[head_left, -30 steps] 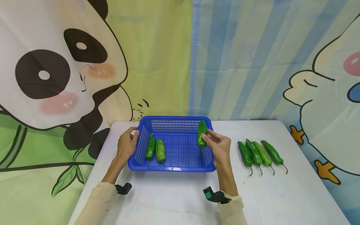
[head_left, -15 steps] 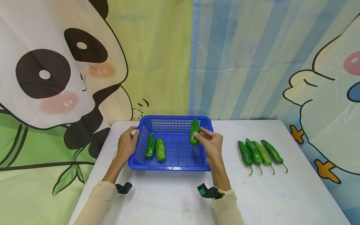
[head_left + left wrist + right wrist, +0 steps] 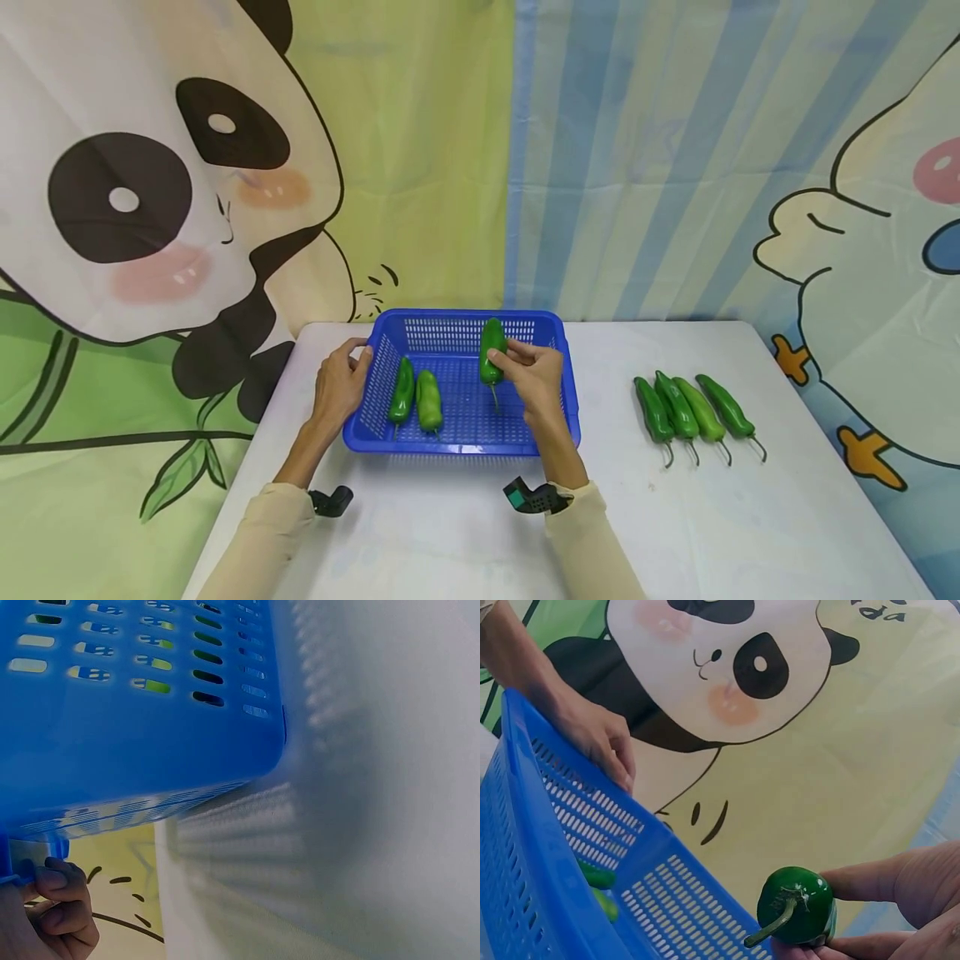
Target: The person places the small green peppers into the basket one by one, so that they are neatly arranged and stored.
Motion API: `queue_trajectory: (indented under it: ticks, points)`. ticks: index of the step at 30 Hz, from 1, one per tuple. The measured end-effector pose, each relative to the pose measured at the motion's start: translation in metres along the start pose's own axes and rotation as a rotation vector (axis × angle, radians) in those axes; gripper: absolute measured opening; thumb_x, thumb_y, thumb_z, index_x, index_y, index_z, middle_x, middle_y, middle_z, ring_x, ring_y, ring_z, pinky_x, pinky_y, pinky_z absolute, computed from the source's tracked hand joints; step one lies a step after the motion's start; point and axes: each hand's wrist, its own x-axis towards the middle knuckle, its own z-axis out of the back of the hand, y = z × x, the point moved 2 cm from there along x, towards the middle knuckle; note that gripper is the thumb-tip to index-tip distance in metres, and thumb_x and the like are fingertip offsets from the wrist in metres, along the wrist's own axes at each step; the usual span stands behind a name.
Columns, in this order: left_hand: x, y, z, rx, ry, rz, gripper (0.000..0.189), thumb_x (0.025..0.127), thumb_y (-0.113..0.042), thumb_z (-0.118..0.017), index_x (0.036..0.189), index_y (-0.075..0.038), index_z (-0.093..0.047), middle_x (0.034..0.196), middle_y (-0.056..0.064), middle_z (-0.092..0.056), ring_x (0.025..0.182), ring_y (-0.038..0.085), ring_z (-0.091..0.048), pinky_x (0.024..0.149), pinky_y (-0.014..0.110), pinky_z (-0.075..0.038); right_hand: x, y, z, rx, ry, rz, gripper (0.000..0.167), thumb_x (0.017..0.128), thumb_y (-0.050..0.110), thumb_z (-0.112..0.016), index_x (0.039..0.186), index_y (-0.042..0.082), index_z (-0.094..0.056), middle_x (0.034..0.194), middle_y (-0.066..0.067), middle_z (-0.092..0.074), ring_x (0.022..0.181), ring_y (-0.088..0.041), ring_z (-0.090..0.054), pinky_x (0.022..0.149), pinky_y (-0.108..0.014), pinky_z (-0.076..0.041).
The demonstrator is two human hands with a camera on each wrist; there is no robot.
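Observation:
My right hand [image 3: 534, 377] pinches a dark green pepper [image 3: 492, 340] between thumb and fingers, above the blue plastic basket [image 3: 450, 449]. The pepper's thin stem points down toward me; in the right wrist view its stem end [image 3: 799, 904] faces the camera. Two more green peppers lie side by side in the left part of the basket, one dark [image 3: 402, 393] and one lighter [image 3: 429, 402]. At the basket's left rim, my left hand [image 3: 340, 387] grips the edge; the left wrist view shows its curled fingers [image 3: 67, 907] there.
To the right of the basket, several green peppers [image 3: 678, 408] lie in a row on the white table [image 3: 705, 533], stems toward me. A cartoon-printed curtain [image 3: 420, 167] hangs behind the table. Each wrist carries a small black camera [image 3: 536, 497].
My right hand has moved left with the pepper, from the basket's right side to over its middle. The left hand stays at the left rim.

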Motion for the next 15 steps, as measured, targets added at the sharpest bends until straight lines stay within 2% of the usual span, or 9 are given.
queue_trajectory:
  ticks: [6, 11, 15]
  points:
    - [-0.001, 0.001, -0.001, 0.000, 0.004, 0.001, 0.041, 0.115, -0.029, -0.054, 0.143, -0.002, -0.066, 0.077, 0.016, -0.072, 0.062, 0.023, -0.060, 0.059, 0.035, -0.043, 0.001, -0.003, -0.010, -0.054, -0.012, -0.021, 0.044, 0.090, 0.007, -0.089, 0.129, -0.007, -0.076, 0.120, -0.029, -0.079, 0.097, -0.026, -0.082, 0.083, -0.032, -0.065]
    - [-0.002, 0.000, -0.001, 0.004, 0.000, 0.005, 0.041, 0.115, -0.029, -0.054, 0.143, -0.002, -0.067, 0.078, 0.017, -0.073, 0.064, 0.024, -0.063, 0.061, 0.035, -0.044, 0.004, -0.006, -0.017, -0.077, -0.010, -0.032, 0.043, 0.089, 0.007, -0.089, 0.128, -0.006, -0.076, 0.118, -0.028, -0.079, 0.098, -0.026, -0.081, 0.082, -0.031, -0.065]
    - [-0.001, -0.001, 0.000, 0.008, -0.006, -0.002, 0.041, 0.114, -0.029, -0.054, 0.143, -0.002, -0.067, 0.080, 0.018, -0.074, 0.066, 0.027, -0.066, 0.063, 0.036, -0.044, 0.008, -0.009, -0.023, -0.097, -0.014, -0.040, 0.042, 0.088, 0.006, -0.089, 0.127, -0.007, -0.077, 0.119, -0.028, -0.079, 0.104, -0.032, -0.081, 0.084, -0.034, -0.065]
